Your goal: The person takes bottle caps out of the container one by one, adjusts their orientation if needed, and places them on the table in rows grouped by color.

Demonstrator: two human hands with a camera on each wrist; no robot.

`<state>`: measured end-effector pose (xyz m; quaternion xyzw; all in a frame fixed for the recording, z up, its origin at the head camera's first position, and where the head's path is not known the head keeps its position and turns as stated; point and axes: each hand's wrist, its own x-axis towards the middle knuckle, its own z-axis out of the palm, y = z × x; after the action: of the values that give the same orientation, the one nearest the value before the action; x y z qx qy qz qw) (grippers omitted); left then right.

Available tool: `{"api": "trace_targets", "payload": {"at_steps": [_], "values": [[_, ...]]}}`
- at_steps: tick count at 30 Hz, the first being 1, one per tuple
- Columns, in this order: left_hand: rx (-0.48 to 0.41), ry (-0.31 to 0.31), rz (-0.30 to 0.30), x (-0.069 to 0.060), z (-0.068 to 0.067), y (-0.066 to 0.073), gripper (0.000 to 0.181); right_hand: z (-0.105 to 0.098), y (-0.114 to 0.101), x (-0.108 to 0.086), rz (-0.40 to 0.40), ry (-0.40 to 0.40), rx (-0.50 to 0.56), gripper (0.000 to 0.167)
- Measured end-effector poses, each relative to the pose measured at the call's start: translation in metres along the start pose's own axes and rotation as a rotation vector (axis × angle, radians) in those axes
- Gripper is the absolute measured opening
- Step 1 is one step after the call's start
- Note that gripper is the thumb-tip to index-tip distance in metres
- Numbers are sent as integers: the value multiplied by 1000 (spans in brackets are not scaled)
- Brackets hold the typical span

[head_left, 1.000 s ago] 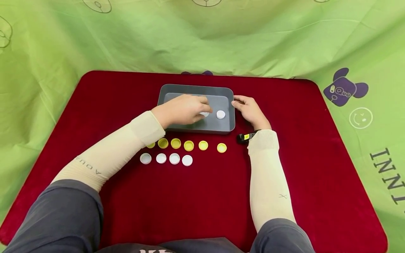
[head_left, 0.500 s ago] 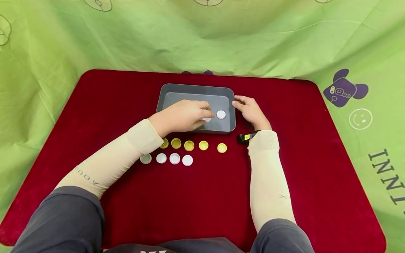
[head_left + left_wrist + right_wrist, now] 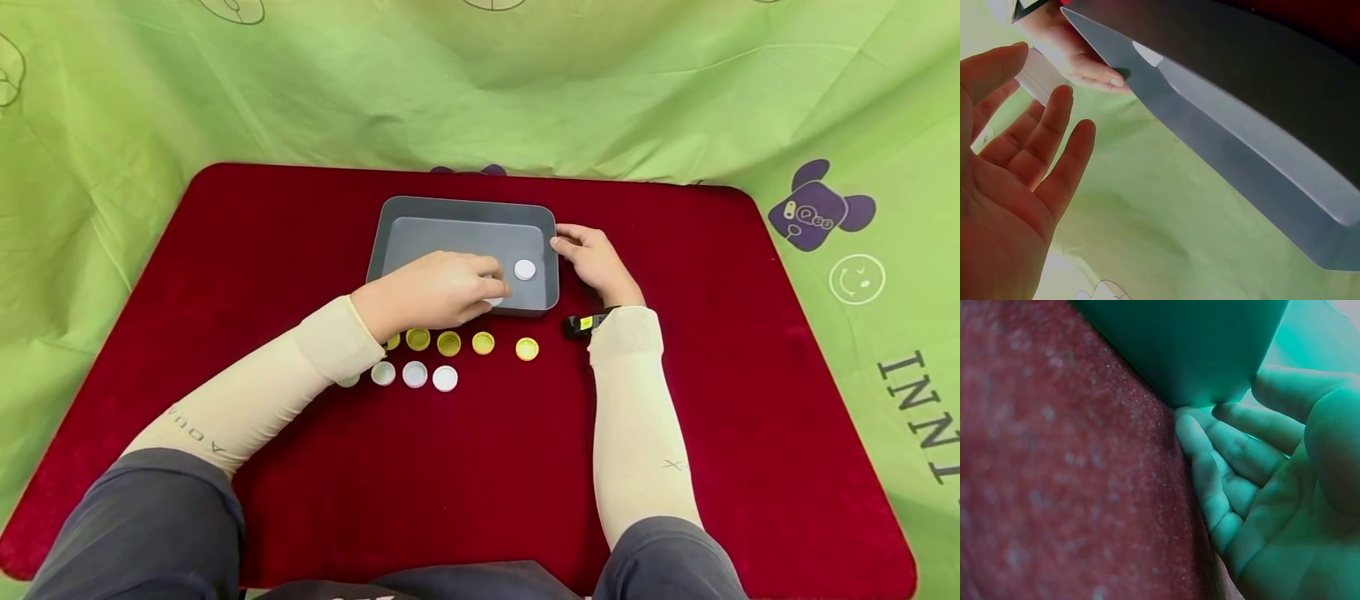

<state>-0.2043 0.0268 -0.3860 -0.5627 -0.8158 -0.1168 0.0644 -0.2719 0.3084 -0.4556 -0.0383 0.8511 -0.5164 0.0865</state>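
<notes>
My left hand (image 3: 442, 290) is over the near side of a grey rectangular tray (image 3: 459, 210). It pinches a white bottle cap (image 3: 1040, 76) between thumb and fingertips, mostly covered by the fingers in the head view. Another white cap (image 3: 524, 269) lies on the tray floor to the right. At the tray's right end, my right hand (image 3: 596, 262) holds the wall, thumb by the rim. In the right wrist view its fingers (image 3: 1241, 450) reach the tray's lower edge. Whether the pinched cap touches the tray floor cannot be told.
In front of the tray, a row of yellow caps (image 3: 448, 343) lies on the red tablecloth (image 3: 510, 467). Nearer is a row of white caps (image 3: 415, 374), partly covered at its left end by my left sleeve (image 3: 300, 367). A green curtain (image 3: 465, 92) hangs behind the table.
My left hand has moved toward the tray's near side, carrying the white cap with it. My right hand stays at the right end; the other cap has not moved.
</notes>
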Motion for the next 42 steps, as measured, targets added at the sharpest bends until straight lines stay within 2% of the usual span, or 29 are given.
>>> {"api": "trace_targets", "payload": {"at_steps": [7,16,23,29,42], "values": [[2,42,25,-5,4,6,21,-1,1,1,3,-2,3,45],[-2,-8,40,-11,10,18,28,1,1,0,-9,0,24,43],[-9,10,52,-15,15,22,25,-1,1,-1,0,5,14,44],[-15,-19,76,-17,15,26,25,0,1,-2,-4,10,5,44],[10,-28,87,-24,19,31,23,4,1,0,-33,6,2,42]]}}
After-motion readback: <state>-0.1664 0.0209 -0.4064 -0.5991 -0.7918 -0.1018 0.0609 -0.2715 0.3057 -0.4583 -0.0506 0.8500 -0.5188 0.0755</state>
